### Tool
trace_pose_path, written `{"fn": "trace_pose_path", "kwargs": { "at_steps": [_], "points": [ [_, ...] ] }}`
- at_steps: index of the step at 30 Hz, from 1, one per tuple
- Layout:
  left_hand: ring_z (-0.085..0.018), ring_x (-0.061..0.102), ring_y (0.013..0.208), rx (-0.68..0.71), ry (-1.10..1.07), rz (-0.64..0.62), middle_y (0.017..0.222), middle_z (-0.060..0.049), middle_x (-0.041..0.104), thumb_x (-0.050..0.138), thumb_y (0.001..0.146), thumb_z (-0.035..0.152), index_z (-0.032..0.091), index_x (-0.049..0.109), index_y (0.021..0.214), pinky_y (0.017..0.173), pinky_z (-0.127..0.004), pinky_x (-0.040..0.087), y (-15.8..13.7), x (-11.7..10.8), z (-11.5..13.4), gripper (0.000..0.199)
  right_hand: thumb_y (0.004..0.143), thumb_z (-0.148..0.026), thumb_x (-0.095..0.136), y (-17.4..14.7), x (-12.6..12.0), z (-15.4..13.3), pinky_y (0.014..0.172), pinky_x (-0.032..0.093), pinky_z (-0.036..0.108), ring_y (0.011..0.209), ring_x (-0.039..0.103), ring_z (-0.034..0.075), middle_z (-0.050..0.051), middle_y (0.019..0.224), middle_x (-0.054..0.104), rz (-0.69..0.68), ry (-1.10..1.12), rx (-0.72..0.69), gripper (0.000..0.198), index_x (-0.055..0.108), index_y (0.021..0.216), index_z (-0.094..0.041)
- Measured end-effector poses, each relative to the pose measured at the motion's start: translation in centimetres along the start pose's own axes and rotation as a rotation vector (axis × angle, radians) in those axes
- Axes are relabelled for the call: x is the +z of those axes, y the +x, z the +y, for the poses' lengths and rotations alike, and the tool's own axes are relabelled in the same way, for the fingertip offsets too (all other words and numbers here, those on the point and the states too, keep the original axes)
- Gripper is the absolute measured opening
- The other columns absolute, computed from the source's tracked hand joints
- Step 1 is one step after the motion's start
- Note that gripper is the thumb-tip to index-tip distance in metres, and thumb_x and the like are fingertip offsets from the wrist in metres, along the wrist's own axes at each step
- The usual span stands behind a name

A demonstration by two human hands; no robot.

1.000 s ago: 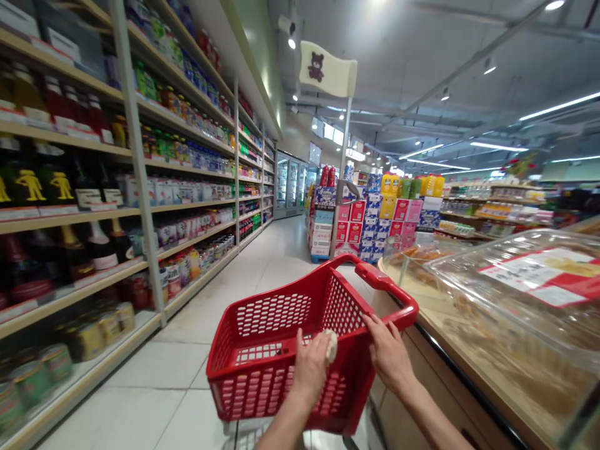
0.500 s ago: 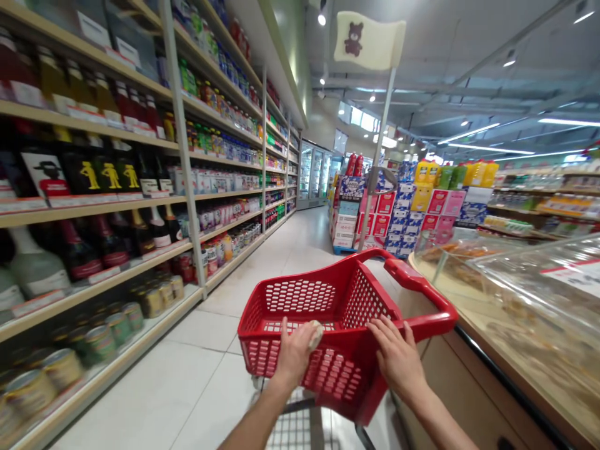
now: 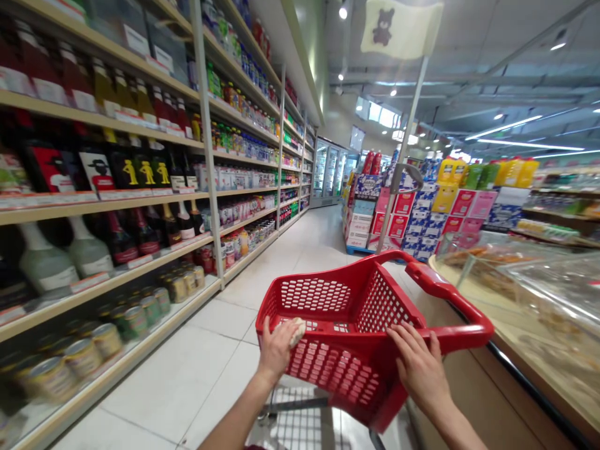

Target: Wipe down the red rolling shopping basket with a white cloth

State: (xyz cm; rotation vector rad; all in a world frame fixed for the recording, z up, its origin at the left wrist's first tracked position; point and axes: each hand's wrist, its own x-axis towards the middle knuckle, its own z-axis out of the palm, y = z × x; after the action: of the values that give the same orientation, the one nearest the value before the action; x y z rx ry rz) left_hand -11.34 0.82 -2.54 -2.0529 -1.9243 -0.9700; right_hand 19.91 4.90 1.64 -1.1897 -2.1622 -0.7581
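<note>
A red plastic shopping cart point(image 3: 389, 378) stands tilted across the lower middle, its perforated basket holding nothing that I can see. My left hand point(image 3: 277, 350) is on the near rim by the left corner, closed around a small pale cloth point(image 3: 297, 331) that pokes out beside the fingers. Further right on the same rim lies my right hand point(image 3: 420, 359), its fingers stretched out over the edge near the red handle point(image 3: 462, 312). A metal pole point(image 3: 407, 144) rises behind the basket with a cream bear flag point(image 3: 400, 28) on top.
Shelves of bottles and cans point(image 3: 209, 156) line the left side. A glass display counter point(image 3: 529, 294) runs close along the cart's right. Stacked drink cartons point(image 3: 398, 212) stand ahead, with glass-door fridges point(image 3: 327, 169) at the back. Tiled floor point(image 3: 187, 350) lies between shelves and cart.
My left hand with the cloth has slid left along the rim toward the corner. The right hand stays at nearly the same spot on the cart. The view has shifted left.
</note>
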Motion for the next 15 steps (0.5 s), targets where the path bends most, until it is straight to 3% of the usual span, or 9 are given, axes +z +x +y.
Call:
{"fn": "trace_pose_path", "kwargs": {
  "at_steps": [2,4,8,10,12,15],
  "points": [
    [-0.017,0.053,0.104,-0.121,0.051,0.027,0.112,-0.003,0.06,0.033,0.081,0.015,0.025,0.054,0.105,0.102,-0.054,0.007,-0.6,-1.1,-2.2,0.034,0.067,-0.013,0.04,0.0,0.1,-0.1,0.101,0.012,0.051,0.107,0.048,0.025,0.005,0.11,0.059,0.023,-0.001,0.011,0.044,0.053,0.109,-0.02],
    [-0.018,0.052,0.105,-0.175,0.069,0.052,0.112,-0.004,0.06,0.032,0.081,0.015,0.024,0.054,0.104,0.102,-0.054,0.009,-0.7,-1.2,-2.1,0.034,0.067,-0.015,0.041,0.0,0.2,-0.5,0.1,0.011,0.053,0.106,0.048,0.026,0.007,0.108,0.06,0.043,0.001,0.034,0.041,0.054,0.106,-0.019],
    [-0.015,0.052,0.105,0.001,0.004,0.032,0.113,-0.001,0.059,0.033,0.082,0.015,0.026,0.055,0.105,0.104,-0.049,0.009,0.5,0.8,2.2,0.033,0.068,-0.017,0.041,0.1,0.3,-0.8,0.1,0.011,0.054,0.106,0.048,0.026,0.007,0.108,0.06,0.032,0.011,0.037,0.04,0.054,0.107,-0.02],
    [-0.014,0.052,0.104,0.081,-0.027,-0.001,0.112,-0.001,0.06,0.033,0.082,0.014,0.026,0.054,0.106,0.105,-0.048,0.008,0.7,1.0,2.8,0.034,0.069,-0.017,0.041,0.0,0.3,-0.5,0.1,0.011,0.052,0.107,0.047,0.026,0.006,0.11,0.059,0.024,0.017,0.006,0.042,0.052,0.109,-0.021],
    [-0.014,0.052,0.104,0.057,-0.021,-0.014,0.112,-0.001,0.06,0.033,0.081,0.013,0.026,0.054,0.107,0.104,-0.048,0.007,0.3,0.2,1.1,0.036,0.069,-0.016,0.041,-0.2,0.2,-0.1,0.1,0.011,0.051,0.108,0.047,0.025,0.006,0.112,0.058,0.018,0.024,-0.012,0.044,0.051,0.111,-0.022],
    [-0.017,0.053,0.103,-0.132,0.041,0.045,0.111,-0.003,0.06,0.032,0.079,0.011,0.025,0.054,0.105,0.102,-0.054,0.009,-0.9,-1.5,-3.0,0.037,0.069,-0.017,0.041,-0.3,0.2,-0.1,0.101,0.011,0.051,0.108,0.047,0.025,0.006,0.111,0.058,0.027,0.039,0.003,0.042,0.053,0.109,-0.021]
  ]
}}
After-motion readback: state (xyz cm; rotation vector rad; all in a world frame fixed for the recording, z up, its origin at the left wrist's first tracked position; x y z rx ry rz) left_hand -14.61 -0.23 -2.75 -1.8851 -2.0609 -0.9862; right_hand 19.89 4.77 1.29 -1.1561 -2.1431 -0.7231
